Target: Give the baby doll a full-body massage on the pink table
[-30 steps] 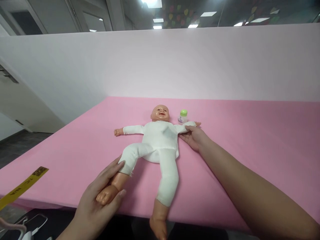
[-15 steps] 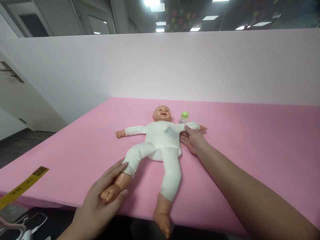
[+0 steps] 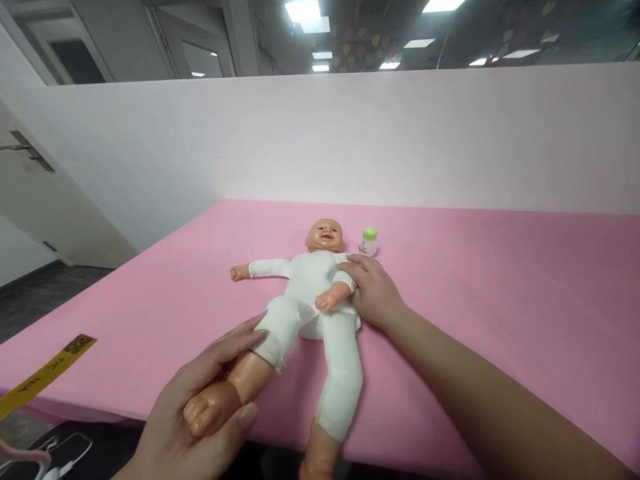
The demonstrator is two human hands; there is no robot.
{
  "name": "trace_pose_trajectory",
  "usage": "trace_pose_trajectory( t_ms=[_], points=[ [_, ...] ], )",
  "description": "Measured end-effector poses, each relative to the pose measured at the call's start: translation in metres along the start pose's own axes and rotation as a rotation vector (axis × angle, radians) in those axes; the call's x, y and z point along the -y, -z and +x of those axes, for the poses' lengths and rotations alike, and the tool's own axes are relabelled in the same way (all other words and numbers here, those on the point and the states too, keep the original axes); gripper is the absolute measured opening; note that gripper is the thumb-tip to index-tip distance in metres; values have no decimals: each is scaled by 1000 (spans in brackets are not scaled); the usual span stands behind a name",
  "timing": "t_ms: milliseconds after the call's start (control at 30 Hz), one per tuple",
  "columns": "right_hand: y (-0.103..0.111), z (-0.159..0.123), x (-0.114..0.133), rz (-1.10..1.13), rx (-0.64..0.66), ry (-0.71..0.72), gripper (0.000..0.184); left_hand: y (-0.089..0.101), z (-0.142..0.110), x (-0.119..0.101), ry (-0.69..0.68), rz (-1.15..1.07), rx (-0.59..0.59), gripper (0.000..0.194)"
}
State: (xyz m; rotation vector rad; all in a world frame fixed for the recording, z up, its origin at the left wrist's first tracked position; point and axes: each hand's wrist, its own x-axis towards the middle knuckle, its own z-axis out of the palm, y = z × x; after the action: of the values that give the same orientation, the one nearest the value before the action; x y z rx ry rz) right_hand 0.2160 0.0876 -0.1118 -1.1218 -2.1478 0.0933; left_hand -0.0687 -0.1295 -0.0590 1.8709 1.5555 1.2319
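A baby doll (image 3: 311,275) with a white cloth body lies on its back, head toward the wall. My left hand (image 3: 197,400) cradles its leg on the left side, thumb and fingers around the bare lower leg and foot (image 3: 213,408). On the right, my right hand (image 3: 376,290) grips the doll's arm, which is folded down across the torso with its small hand (image 3: 333,297) over the belly. The other arm (image 3: 267,268) stretches out to the left. The second leg (image 3: 341,373) reaches past the table's near edge.
Beyond my right hand, a small bottle (image 3: 369,243) with a green cap stands on the pink table cover (image 3: 480,280). A white wall (image 3: 400,140) rises behind it. At the lower left are a yellow tag (image 3: 47,375) and a white cable (image 3: 75,453).
My right hand has taken the doll's arm and swung it from stretched out right to folded over the torso. The leg in my left hand has come slightly closer to me.
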Motion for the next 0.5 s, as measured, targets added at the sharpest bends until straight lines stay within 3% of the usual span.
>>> trace_pose_trajectory(
  t_ms=[233,367,500],
  points=[
    [-2,1,0,-220,94,226,44,-15,37,-1,93,-128,5,58],
    [4,-1,-5,-252,175,281,53,-31,63,7,116,-146,30,58],
    [6,-2,-5,-206,168,255,53,-42,78,14,97,-182,45,57]
  ],
)
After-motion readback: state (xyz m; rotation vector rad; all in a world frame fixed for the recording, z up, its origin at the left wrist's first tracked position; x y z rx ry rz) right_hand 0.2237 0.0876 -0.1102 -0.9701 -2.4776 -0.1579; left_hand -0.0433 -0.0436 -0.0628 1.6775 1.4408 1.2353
